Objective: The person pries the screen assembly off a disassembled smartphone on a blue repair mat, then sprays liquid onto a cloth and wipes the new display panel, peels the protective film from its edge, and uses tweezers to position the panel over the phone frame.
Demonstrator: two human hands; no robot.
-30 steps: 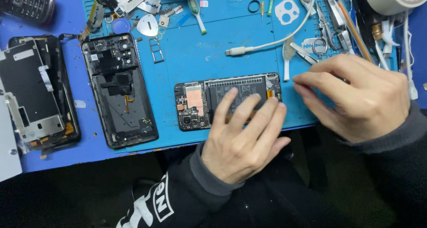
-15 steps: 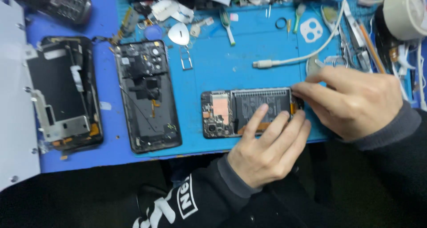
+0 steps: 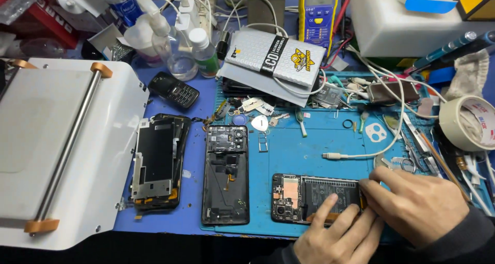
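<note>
An opened smartphone (image 3: 304, 196), back cover off with battery and circuit board exposed, lies on the blue work mat (image 3: 309, 145) near the front edge. My left hand (image 3: 337, 235) rests on its lower edge, fingers spread over the battery and pressing it down. My right hand (image 3: 417, 205) grips the phone's right end with pinched fingertips; whether a tool is in them is hidden.
A black back cover (image 3: 227, 179) and a phone frame with metal plate (image 3: 157, 163) lie to the left. A white machine with a steel bar (image 3: 62, 145) fills the far left. Tape roll (image 3: 466, 122), tweezers, cable, bottles, a keypad phone (image 3: 174, 90) and a multimeter (image 3: 317, 14) crowd the back.
The view has tilted up and pulled back, revealing the rear of the bench. Both hands stay on the opened phone; the left fingers shifted slightly along the battery.
</note>
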